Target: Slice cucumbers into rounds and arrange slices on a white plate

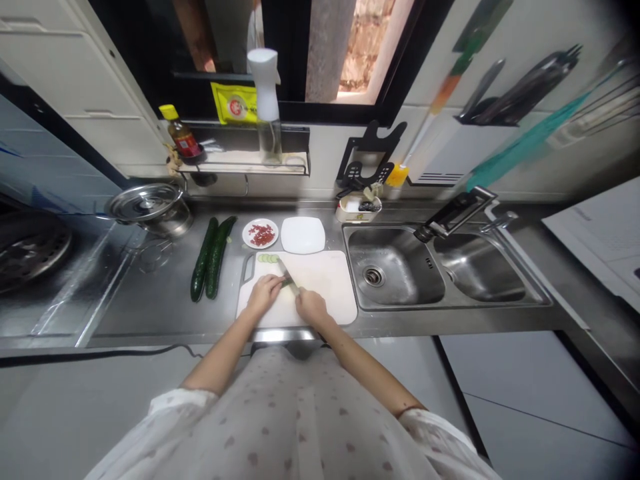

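My right hand (311,308) is closed around the handle of a kitchen knife (289,275), whose blade points away and to the left over the white cutting board (330,293). Just left of the blade, the bent fingers of my left hand (265,295) press on a short dark green piece of cucumber (287,281), mostly hidden by the fingers and the knife. Several pale green cucumber slices (267,258) lie in a row at the board's far left. Two whole cucumbers (215,260) rest side by side on the counter, left of the board.
Behind the board are a plate of chopped red pieces (261,233) and a white square plate (303,235). A double sink (395,267) adjoins on the right. At the left stands a lidded steel pot (165,210); a shelf (240,163) with bottles hangs behind.
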### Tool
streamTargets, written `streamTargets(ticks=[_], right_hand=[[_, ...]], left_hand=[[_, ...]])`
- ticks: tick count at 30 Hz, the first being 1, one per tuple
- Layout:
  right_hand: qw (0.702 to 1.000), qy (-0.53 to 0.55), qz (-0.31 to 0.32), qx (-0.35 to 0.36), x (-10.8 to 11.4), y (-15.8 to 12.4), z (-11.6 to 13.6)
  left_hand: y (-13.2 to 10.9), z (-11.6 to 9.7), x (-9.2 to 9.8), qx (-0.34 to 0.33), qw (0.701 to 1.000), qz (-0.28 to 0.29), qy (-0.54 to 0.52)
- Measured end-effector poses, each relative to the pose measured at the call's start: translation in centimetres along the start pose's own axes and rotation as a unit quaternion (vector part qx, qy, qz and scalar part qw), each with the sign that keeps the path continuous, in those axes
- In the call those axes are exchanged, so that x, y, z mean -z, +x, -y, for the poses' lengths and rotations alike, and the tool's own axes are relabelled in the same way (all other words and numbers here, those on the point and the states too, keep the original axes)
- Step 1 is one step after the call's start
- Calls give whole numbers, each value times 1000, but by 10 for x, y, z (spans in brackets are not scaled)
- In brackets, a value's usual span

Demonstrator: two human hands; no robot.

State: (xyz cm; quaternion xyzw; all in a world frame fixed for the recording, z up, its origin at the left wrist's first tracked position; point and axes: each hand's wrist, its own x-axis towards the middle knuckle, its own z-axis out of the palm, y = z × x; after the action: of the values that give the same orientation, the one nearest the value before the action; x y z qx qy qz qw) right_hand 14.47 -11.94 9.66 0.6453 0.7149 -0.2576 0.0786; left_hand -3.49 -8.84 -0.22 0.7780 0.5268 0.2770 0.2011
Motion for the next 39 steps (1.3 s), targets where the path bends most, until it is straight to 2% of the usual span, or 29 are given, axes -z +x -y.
streamTargets(ticks=[9, 18, 23, 39], right_hand=[[1000, -3, 1, 8, 3, 2, 0], [1000, -8, 15, 12, -9, -13, -11], [999, -11, 30, 12, -8, -19, -17], [999, -22, 25, 18, 2, 3, 2]], left_hand=[[1, 0, 1, 1, 1000, 4, -13], [1, 2, 0, -4, 1000, 0, -20], [2, 1, 2, -3, 1000, 5, -27], [3, 5, -1, -3, 1000, 10, -16]])
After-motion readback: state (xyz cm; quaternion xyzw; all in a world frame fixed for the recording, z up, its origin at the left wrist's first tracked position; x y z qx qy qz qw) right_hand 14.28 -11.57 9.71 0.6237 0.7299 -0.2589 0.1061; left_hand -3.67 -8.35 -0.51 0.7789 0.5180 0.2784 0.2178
